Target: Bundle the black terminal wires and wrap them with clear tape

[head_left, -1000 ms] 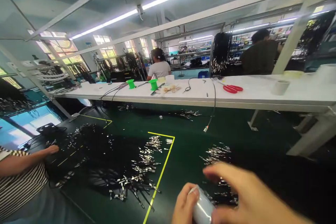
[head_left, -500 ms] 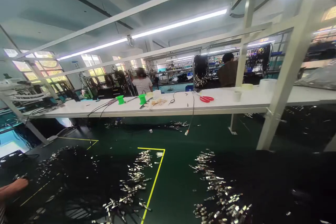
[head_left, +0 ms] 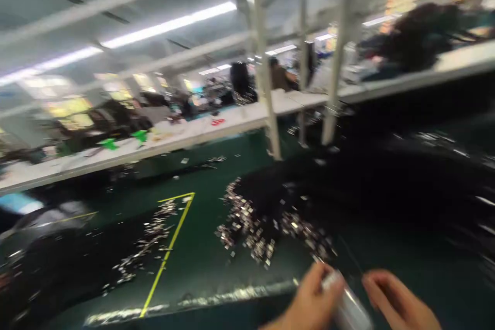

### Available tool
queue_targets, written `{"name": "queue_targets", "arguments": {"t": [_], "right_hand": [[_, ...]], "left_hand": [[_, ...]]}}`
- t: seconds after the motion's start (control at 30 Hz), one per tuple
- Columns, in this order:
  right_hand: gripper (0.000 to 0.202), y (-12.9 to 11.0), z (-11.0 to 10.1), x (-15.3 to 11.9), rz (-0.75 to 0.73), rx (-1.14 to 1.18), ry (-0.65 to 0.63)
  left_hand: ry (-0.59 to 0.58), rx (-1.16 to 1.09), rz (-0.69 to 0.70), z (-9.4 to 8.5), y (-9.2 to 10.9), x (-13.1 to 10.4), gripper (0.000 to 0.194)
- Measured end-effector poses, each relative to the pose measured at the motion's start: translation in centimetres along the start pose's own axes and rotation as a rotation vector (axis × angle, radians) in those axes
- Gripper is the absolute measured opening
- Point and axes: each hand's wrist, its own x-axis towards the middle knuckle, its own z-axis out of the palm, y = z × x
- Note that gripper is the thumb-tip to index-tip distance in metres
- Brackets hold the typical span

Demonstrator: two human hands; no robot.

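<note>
My left hand [head_left: 315, 296], low and right of centre, is closed round a whitish, shiny object [head_left: 350, 304] that is too blurred to name. To its right, my right hand [head_left: 398, 299] has its fingers pressed together, and a thin dark line runs up from the fingertips. Just beyond the hands lie black cables [head_left: 371, 191] in a wide bundle on the green tabletop [head_left: 209, 227]. Their shiny metal ends [head_left: 247, 216] form a heap left of my hands.
A raised white shelf [head_left: 240, 116] crosses behind, bearing red scissors [head_left: 217, 121] and green spools [head_left: 139, 135]. Upright posts [head_left: 266, 77] stand at its front. More cable ends [head_left: 154, 227] lie beside yellow tape [head_left: 168, 252]. A person [head_left: 280, 75] is beyond the shelf.
The view has swung to the right and blurred. Both my hands are now in view at the lower right, the left one holding the whitish object. Shelf and scissors appear farther left.
</note>
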Motion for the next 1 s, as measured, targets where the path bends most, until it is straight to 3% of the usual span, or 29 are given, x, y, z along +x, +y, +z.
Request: {"name": "queue_targets", "arguments": {"t": [0.07, 0.13, 0.23, 0.33, 0.5, 0.63, 0.77, 0.87, 1.0], "right_hand": [[0.039, 0.2, -4.1, -1.9, 0.036, 0.026, 0.054], [0.044, 0.0, -7.0, -2.8, 0.080, 0.066, 0.045], [0.041, -0.3, -9.6, -3.5, 0.129, 0.080, 0.026], [0.031, -0.3, -11.6, -4.1, 0.126, 0.033, 0.122], [0.035, 1.1, -15.3, -3.0, 0.227, 0.139, 0.318], [0.035, 2.2, -17.9, -0.9, 0.262, 0.281, 0.360], [0.027, 2.0, -19.4, 1.4, 0.217, 0.174, 0.479], [0.028, 1.7, -20.9, 3.0, 0.154, 0.088, 0.455], [0.029, 1.9, -23.7, 4.5, 0.166, 0.215, 0.467]], "left_hand": [[-0.207, 0.099, -0.071, 2.9, -0.5, 1.2, 0.061], [-0.375, 0.169, -0.101, 5.5, -0.7, 2.4, 0.065], [-0.537, 0.260, -0.100, 8.8, -0.6, 3.8, 0.061], [-0.663, 0.346, -0.071, 11.8, -0.5, 4.5, 0.058], [-0.840, 0.400, -0.042, 16.9, -0.6, 6.4, 0.059], [-0.964, 0.476, 0.036, 20.6, 0.2, 8.5, 0.058], [-1.044, 0.539, 0.097, 23.2, 1.1, 10.7, 0.053], [-1.097, 0.549, 0.080, 24.9, 1.3, 12.3, 0.051], [-1.126, 0.536, 0.025, 27.8, 1.2, 13.9, 0.050]]}}
